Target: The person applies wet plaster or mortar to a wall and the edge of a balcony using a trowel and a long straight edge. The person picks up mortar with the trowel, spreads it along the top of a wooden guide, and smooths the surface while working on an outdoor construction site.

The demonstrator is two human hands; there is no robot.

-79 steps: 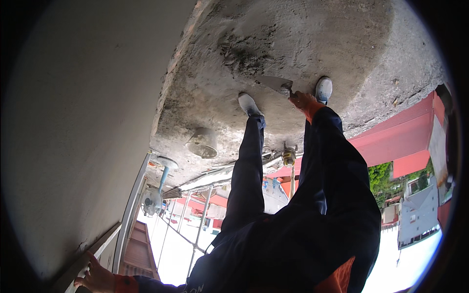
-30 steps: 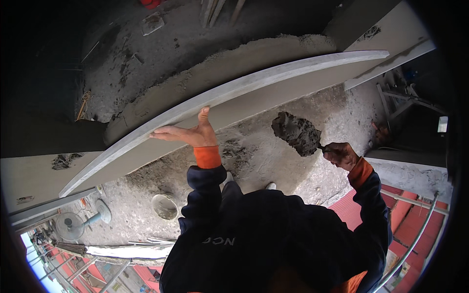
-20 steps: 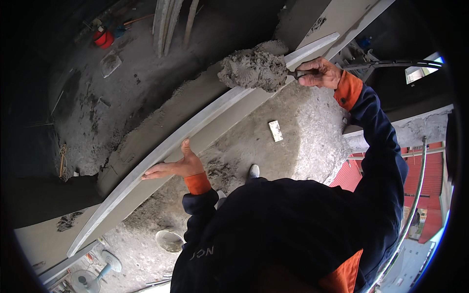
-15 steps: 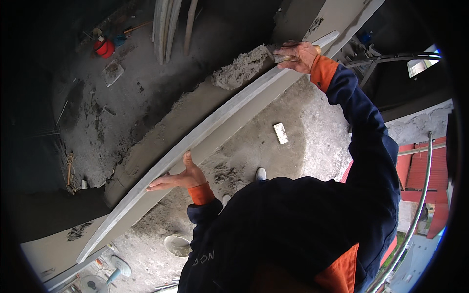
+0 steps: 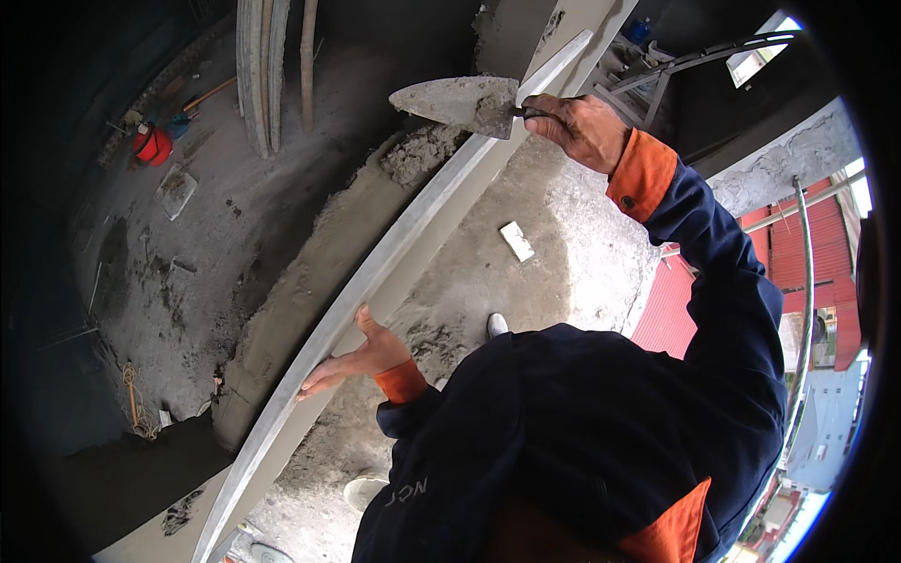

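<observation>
Presently, right hand (image 5: 582,131) grip clasps trowel (image 5: 458,101); left hand (image 5: 364,357) grip, spread against board (image 5: 404,230), should brace it evenly.

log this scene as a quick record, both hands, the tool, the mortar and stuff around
left hand: against the long pale board, thumb spread from fingers
right hand: gripping the trowel by its handle
blade: some mortar on it, mostly beyond the board's far edge
mortar lump: on the rough strip along the board's far side
far floor: red bucket
near floor: pale rectangular piece
</observation>
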